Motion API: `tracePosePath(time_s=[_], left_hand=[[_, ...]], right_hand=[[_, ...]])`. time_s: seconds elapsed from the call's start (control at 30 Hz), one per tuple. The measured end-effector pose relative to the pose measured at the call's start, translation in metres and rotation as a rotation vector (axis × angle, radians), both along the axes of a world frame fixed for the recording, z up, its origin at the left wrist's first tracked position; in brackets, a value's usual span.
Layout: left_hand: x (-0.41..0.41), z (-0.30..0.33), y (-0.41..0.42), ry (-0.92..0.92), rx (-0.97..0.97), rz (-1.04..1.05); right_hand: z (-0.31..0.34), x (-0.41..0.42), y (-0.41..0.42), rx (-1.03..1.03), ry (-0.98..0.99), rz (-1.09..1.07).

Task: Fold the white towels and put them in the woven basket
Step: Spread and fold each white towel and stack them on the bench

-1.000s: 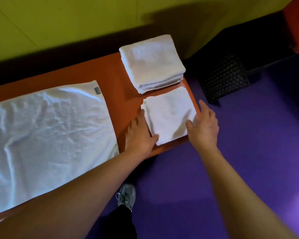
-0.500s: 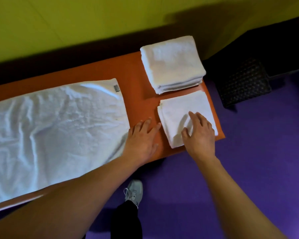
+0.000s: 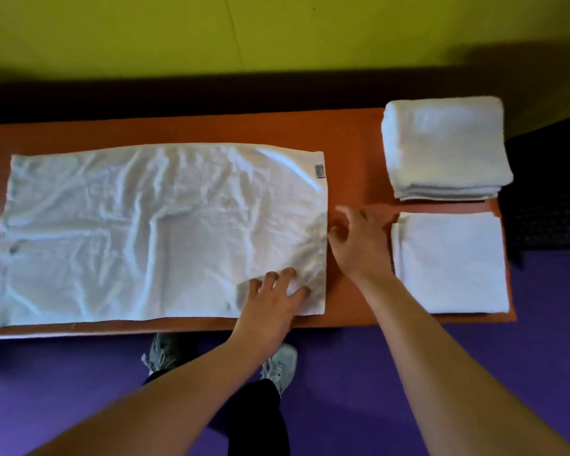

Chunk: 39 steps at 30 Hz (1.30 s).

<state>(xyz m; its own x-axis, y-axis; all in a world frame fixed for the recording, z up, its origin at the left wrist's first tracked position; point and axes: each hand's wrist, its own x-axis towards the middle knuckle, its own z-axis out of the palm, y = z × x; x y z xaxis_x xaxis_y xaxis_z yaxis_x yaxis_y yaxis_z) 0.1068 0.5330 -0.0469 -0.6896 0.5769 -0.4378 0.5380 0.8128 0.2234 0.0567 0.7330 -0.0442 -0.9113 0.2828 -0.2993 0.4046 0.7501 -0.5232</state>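
Flat white towel [image 3: 152, 232] spread across orange bench [image 3: 352, 143], left hand [image 3: 270, 301] fingers relaxed on its near right corner, right hand [image 3: 359, 241] loosely spread, empty, beside folded towel [image 3: 451, 261] and stack [image 3: 441, 146].

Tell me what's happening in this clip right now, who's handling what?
A person is folding white towels on an orange table. The left hand rests with fingers spread on the near right corner of the unfolded towel, which lies flat and wrinkled. The right hand hovers open by that towel's right edge, holding nothing. A single folded towel and a stack of folded towels sit at the table's right end. Nothing is in a basket yet.
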Motion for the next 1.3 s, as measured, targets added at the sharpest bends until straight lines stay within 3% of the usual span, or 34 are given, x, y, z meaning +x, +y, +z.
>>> tracePosePath(time_s=[0.17, 0.33, 0.43, 0.77, 0.93, 1.3], left_hand=[[-0.013, 0.004, -0.006, -0.029, 0.126, 0.166], [-0.017, 0.028, -0.017, -0.288, 0.297, 0.444], [-0.014, 0.042, -0.026, -0.333, 0.399, 0.605], [-0.016, 0.099, -0.077, -0.432, 0.696, 1.086], [-0.016, 0.115, -0.146, -0.26, 0.805, 1.212], [-0.022, 0.123, -0.321, -0.219, 0.714, 1.359]], right_hand=[[-0.007, -0.054, -0.013, 0.067, -0.073, 0.005], [-0.016, -0.103, -0.031, -0.072, -0.225, -0.428], [-0.017, -0.113, -0.037, -0.257, -0.262, -0.561], [0.063, -0.125, -0.091, -0.469, 0.074, -0.487], [0.09, -0.158, -0.171, -0.575, 0.118, -0.462], [0.099, -0.206, -0.39, -0.548, 0.101, -0.213]])
